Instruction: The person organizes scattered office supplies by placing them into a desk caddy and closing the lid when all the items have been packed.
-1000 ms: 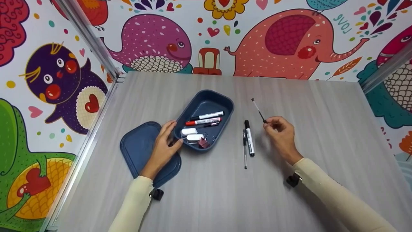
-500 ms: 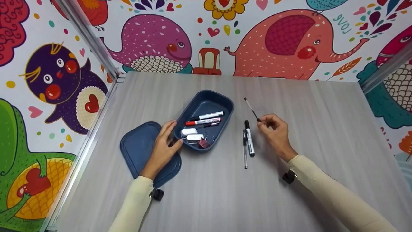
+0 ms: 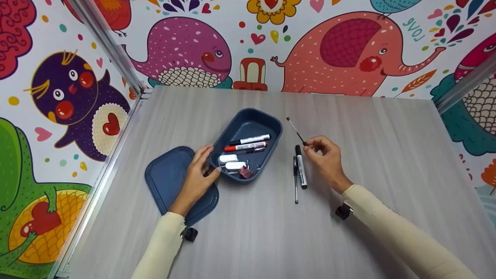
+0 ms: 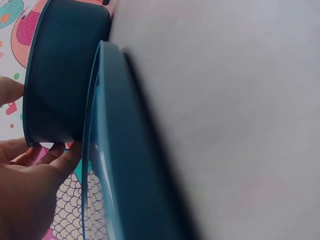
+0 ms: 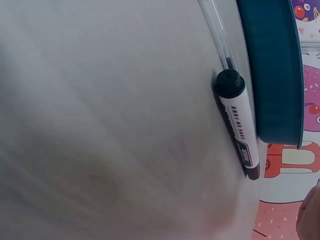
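Note:
My left hand (image 3: pixel 195 182) holds the near-left corner of an open dark blue box (image 3: pixel 273 145), with thumb and fingers against its rim and wall. Inside lie a black-capped white marker (image 3: pixel 254 138), a red marker (image 3: pixel 248 146), a dark pen (image 3: pixel 254 150), two white pieces (image 3: pixel 235 166) and a small maroon item (image 3: pixel 245 172). To the right of the box, my right hand (image 3: pixel 323 159) pinches a slim clear-barrelled pen (image 3: pixel 295 129) by its dark end. Below that hand, a black-and-white marker (image 3: pixel 301 170) and a clear pen with a black cap (image 3: pixel 296 182) lie side by side.
The box's blue lid (image 3: pixel 166 174) lies flat on the wood-grain table (image 3: pixel 255 232), partly under the left forearm and hand. Decorated panels (image 3: pixel 333 58) and metal posts (image 3: pixel 120 58) bound the table at the back and sides.
My right hand has moved left and slightly away from me, carrying the pinched pen closer to the box's right rim. The left hand, box and lid have kept their places.

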The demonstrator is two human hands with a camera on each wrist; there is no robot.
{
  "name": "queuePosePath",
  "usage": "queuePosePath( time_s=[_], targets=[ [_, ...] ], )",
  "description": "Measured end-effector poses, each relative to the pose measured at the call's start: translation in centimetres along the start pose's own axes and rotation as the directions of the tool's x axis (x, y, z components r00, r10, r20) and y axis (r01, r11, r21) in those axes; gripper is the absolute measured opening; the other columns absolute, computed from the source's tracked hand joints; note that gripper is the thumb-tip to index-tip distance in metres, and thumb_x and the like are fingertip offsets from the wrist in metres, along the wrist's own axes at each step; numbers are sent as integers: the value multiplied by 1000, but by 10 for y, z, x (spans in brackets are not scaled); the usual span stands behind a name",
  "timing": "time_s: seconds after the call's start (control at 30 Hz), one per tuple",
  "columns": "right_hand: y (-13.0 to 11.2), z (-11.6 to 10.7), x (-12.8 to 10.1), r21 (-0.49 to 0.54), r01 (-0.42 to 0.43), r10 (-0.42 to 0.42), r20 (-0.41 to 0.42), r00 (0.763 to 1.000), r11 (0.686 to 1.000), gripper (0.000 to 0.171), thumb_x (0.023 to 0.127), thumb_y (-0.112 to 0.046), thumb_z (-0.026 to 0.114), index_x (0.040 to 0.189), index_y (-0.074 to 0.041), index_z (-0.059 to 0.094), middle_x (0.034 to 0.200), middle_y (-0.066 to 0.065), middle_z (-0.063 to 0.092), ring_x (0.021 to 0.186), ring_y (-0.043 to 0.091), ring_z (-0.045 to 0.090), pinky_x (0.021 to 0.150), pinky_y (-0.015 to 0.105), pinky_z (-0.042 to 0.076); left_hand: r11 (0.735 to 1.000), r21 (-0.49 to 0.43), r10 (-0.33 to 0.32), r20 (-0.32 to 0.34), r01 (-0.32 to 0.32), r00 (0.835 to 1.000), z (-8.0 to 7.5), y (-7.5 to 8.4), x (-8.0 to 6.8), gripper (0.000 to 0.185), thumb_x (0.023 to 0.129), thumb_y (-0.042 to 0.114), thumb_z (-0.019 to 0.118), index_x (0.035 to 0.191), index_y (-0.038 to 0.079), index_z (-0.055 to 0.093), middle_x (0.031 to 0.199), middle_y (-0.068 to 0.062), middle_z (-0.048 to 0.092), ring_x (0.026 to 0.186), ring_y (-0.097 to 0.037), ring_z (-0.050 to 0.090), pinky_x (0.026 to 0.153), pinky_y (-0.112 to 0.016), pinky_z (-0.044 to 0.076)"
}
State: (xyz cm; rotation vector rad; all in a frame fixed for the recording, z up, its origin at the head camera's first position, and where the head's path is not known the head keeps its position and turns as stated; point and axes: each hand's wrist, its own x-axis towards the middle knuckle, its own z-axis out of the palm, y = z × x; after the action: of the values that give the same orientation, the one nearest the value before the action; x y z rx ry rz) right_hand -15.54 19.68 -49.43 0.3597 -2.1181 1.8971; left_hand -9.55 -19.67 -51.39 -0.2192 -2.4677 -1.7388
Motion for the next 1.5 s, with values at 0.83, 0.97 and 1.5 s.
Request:
queuePosePath(
  time_s=[0.83,0.97,1.5],
  targets=[
    [0,32,14,-58,20,-13,127,992,998,10,95,8,78,104,4,81,101,22,73,93,20,61,86,40,46,1000,-14,12,1,-12,1000,0,-4,1,72,97,3,78,163,-3,49,171,-18,41,155,-40,42,117,-64,44],
    [-1,36,18,-80,7,6,167,986,997,10,99,1,79,106,-5,83,104,15,74,101,39,57,83,34,46,999,-30,11,0,-11,1000,0,-3,1,72,97,2,78,163,-3,49,171,-17,41,155,-39,42,117,-62,44],
    [-10,60,27,-150,9,20,189,982,989,11,96,6,80,106,3,81,105,20,72,105,36,57,93,53,40,999,-30,15,2,-15,1000,0,-3,1,72,97,2,78,162,-2,49,170,-17,42,155,-39,42,117,-64,44]
  ],
)
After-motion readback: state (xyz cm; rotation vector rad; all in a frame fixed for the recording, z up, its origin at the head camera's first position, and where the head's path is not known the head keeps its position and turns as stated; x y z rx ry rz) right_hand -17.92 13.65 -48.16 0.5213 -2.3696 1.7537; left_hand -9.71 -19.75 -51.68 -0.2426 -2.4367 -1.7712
